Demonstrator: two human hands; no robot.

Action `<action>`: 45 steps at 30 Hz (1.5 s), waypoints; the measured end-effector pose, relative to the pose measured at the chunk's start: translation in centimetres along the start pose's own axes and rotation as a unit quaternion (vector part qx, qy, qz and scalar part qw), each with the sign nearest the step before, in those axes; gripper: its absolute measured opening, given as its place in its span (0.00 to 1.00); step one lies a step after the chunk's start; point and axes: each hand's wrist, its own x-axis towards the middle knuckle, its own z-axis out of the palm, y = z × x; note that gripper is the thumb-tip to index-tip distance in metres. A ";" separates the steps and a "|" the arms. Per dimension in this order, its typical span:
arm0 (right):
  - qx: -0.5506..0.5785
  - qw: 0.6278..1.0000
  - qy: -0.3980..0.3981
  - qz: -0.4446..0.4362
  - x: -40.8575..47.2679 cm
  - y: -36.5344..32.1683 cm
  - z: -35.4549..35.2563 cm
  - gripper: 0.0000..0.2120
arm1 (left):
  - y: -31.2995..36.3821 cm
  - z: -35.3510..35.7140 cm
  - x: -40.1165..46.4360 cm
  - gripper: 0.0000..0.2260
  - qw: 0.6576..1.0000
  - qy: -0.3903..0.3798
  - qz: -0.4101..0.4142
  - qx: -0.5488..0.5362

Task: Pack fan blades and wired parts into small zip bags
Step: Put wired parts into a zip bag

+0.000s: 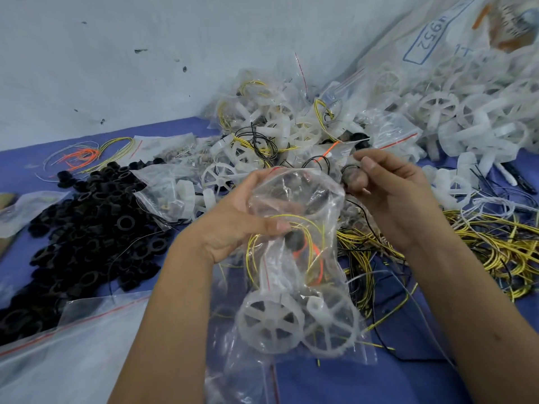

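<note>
My left hand (233,220) grips a small clear zip bag (297,205) by its upper part, thumb pressed across the front. Inside the bag hang two white fan wheels (269,322), yellow and orange wires (313,252) and a small black part. My right hand (390,188) is at the bag's open mouth and pinches a black wired part (350,177), whose thin black lead trails down to the table.
A heap of black rings (84,225) lies at the left on the blue table (335,383). Packed zip bags (271,123) pile up at the back, loose white fan wheels (455,112) at the right. Yellow wires (481,243) tangle right of my hands. Empty zip bags (73,345) lie front left.
</note>
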 end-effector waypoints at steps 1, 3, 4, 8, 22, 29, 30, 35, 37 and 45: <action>-0.004 1.000 0.005 -0.006 0.1 -0.2 -0.2 0.12 | 0.0 -0.3 -0.1 0.39 1.000 0.004 0.003 -0.004; -0.089 0.995 0.016 -0.030 0.0 -0.3 -0.4 0.12 | 0.0 -0.6 -0.3 0.41 0.999 0.028 0.020 0.001; -0.152 0.988 0.013 -0.036 -0.1 -0.1 -0.3 0.12 | 0.0 -0.7 -0.4 0.42 0.999 0.033 0.030 0.003; -0.272 0.958 -0.085 0.039 -0.8 0.7 1.1 0.19 | 0.0 -0.5 -0.2 0.44 0.998 0.048 0.049 -0.015; -0.277 0.948 -0.156 0.022 -1.4 -0.8 1.2 0.30 | -0.6 1.2 0.6 0.14 0.999 0.033 -0.033 0.020; -0.203 0.977 0.046 -0.047 -0.5 -1.0 1.1 0.26 | -0.8 1.0 0.3 0.16 0.995 -0.027 -0.075 0.065; -0.194 0.979 0.046 -0.050 -0.4 -1.0 0.7 0.25 | -0.8 0.9 0.2 0.16 0.995 -0.030 -0.071 0.061; -0.271 0.947 -0.173 0.014 -1.2 -1.1 0.6 0.30 | -0.7 0.7 0.1 0.18 0.996 -0.029 -0.051 0.060; -0.307 0.915 -0.257 0.043 -1.4 -1.2 0.8 0.28 | -0.7 0.6 0.1 0.21 0.996 -0.031 -0.048 0.065; -0.210 0.944 -0.251 0.033 -1.3 -1.6 0.2 0.11 | -0.9 0.3 0.0 0.26 0.996 -0.052 -0.040 0.067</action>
